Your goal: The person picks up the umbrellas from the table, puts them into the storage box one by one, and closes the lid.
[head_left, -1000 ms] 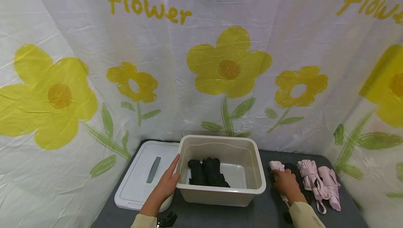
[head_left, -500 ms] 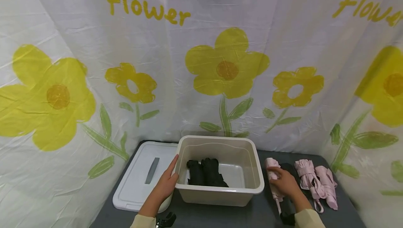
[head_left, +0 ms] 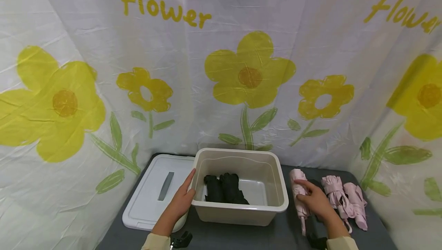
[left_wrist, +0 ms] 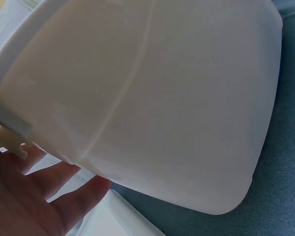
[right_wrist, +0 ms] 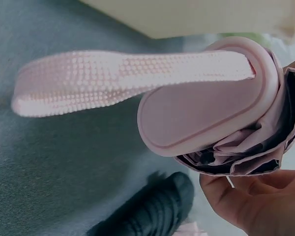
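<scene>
My right hand (head_left: 317, 202) grips a pink folded umbrella (head_left: 298, 189) beside the bin's right side. In the right wrist view the umbrella's flat handle end (right_wrist: 201, 120) faces the camera, its wrist strap (right_wrist: 88, 78) sticking out. My left hand (head_left: 180, 200) touches the left side of the beige plastic bin (head_left: 235, 217); in the left wrist view its fingers (left_wrist: 83, 196) reach to the outer wall under the rim. Two black folded umbrellas (head_left: 230, 188) lie side by side inside the bin, toward its left.
Right of my right hand lie two more pink folded umbrellas (head_left: 335, 189). A black folded umbrella (right_wrist: 150, 209) is partly hidden by that hand. A white lid (head_left: 148, 204) with a grey handle lies left of the bin. Behind the dark table hangs a flower-printed curtain (head_left: 193, 69).
My right hand has shifted slightly left with the pink umbrella, drawing it away from the black one and closer to the bin. My left hand has stayed at the bin.
</scene>
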`<state>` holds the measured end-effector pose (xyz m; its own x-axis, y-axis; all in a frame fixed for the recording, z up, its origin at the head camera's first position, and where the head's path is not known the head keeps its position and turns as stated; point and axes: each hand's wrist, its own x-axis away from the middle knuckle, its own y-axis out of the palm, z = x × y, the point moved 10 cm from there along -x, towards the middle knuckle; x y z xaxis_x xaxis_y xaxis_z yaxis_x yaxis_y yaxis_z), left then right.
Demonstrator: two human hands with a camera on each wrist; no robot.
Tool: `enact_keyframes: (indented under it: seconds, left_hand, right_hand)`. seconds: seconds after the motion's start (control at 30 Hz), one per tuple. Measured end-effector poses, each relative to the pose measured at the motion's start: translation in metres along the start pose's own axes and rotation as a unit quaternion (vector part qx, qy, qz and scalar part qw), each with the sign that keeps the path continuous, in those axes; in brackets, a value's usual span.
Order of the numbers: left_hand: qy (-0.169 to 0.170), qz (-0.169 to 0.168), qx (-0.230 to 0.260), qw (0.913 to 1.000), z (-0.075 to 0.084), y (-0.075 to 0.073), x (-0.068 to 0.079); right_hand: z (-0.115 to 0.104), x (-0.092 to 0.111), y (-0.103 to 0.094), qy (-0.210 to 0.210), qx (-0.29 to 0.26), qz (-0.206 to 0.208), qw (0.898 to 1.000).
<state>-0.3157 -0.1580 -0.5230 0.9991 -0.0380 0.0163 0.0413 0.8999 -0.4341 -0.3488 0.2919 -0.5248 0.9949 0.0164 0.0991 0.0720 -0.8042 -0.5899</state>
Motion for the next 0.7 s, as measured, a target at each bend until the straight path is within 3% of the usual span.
enact_keyframes:
  seconds: [0.37, 0.7]
  left_hand:
    - [0.010, -0.005, 0.008, 0.9999, 0.006, 0.000, -0.002]
    - [0.010, -0.019, 0.005, 0.9998, 0.006, -0.002, 0.000]
  right_hand:
    - [-0.030, 0.010, -0.015, -0.033, -0.054, 0.010, 0.998]
    - [-0.052, 0.017, -0.019, -0.041, -0.056, 0.001, 0.998]
